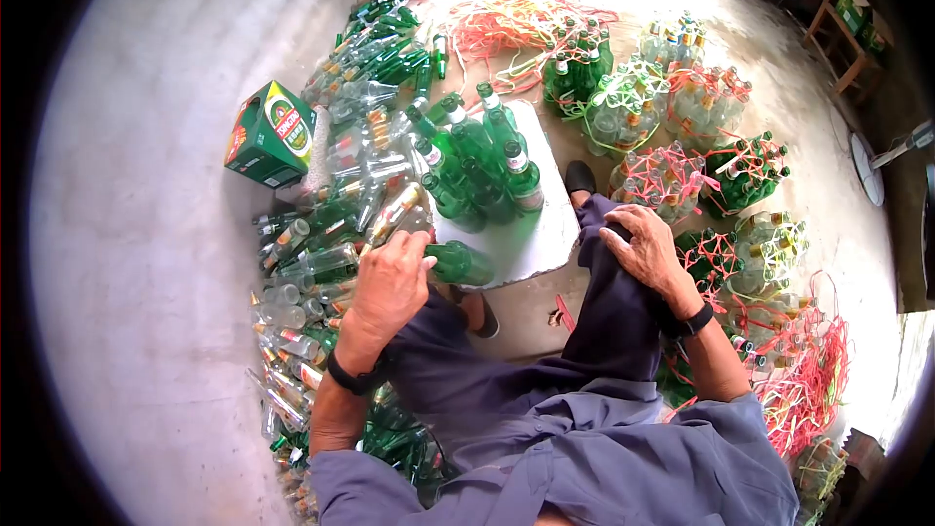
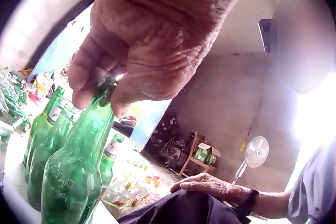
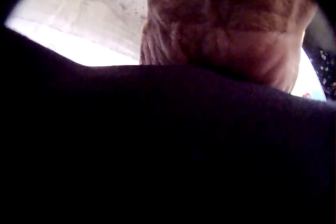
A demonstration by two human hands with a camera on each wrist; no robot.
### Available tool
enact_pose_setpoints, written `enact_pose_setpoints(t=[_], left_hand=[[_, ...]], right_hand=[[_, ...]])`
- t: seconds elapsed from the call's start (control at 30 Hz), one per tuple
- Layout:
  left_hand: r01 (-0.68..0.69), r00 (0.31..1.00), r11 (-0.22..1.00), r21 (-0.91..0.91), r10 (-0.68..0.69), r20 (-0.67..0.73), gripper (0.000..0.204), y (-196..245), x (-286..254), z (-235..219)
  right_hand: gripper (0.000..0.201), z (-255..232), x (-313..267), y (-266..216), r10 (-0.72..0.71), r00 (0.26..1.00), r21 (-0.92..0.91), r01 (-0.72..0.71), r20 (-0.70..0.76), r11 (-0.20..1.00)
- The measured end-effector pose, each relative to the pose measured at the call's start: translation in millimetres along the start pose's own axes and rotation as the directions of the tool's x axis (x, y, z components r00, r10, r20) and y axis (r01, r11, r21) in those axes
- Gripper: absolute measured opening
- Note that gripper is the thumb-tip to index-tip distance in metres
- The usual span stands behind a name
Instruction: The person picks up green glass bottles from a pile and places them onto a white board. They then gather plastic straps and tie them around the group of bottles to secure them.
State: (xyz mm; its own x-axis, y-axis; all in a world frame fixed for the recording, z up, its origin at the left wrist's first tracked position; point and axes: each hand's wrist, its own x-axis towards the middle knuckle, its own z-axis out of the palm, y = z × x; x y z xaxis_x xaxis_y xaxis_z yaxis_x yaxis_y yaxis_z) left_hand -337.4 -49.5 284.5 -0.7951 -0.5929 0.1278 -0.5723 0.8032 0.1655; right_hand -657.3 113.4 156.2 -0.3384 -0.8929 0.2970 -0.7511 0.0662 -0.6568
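– Head view?
– Left hand [image 1: 392, 278] grips a green bottle [image 1: 465, 264] at the bench's [image 1: 557, 239] near-left corner; right hand [image 1: 646, 248], fingers [image 1: 628, 216] relaxed, rests on the knee [image 1: 591, 248]. Loose bottles [image 1: 336, 195] crowd the left, tied bundles [image 1: 662, 180] the right.
– Left wrist?
– Left fingers [image 2: 84, 71] pinch the bottle's mouth; standing bottles [image 2: 43, 127] beyond.
– Right wrist?
– Dark cloth [image 3: 157, 145] hides the fingers.

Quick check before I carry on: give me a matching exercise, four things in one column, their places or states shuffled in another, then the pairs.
Things:
1. Left hand
2. Right hand
3. Tsingtao box
4. Fan

Places or states:
A. Near the head view's right edge
B. Resting on the right knee
C. Pinching a green bottle near its mouth
D. Left of the white surface in the head view

Pairs: 1-C, 2-B, 3-D, 4-A
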Motion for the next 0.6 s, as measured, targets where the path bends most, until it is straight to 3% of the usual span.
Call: enact_pose_setpoints(t=[0.4,0.47,0.6], left_hand=[[-0.150,0.988,0.972,-0.179,0.144,-0.048,0.025,18.5,3.7,51.3],[-0.171,0.985,0.965,-0.201,0.172,-0.013,0.023,18.6,4.8,62.2],[-0.242,0.970,0.949,-0.204,0.236,-0.054,0.021,19.7,4.6,79.7]], right_hand=[[0.030,11.4,17.9,-19.9,0.056,0.994,-0.088,-0.048,0.090,0.995],[0.031,12.8,14.8,-26.1,-0.056,0.995,-0.230,0.074,0.086,0.970],[0.034,2.7,6.2,-80.3,-0.120,0.976,-0.256,0.165,0.182,0.952]])
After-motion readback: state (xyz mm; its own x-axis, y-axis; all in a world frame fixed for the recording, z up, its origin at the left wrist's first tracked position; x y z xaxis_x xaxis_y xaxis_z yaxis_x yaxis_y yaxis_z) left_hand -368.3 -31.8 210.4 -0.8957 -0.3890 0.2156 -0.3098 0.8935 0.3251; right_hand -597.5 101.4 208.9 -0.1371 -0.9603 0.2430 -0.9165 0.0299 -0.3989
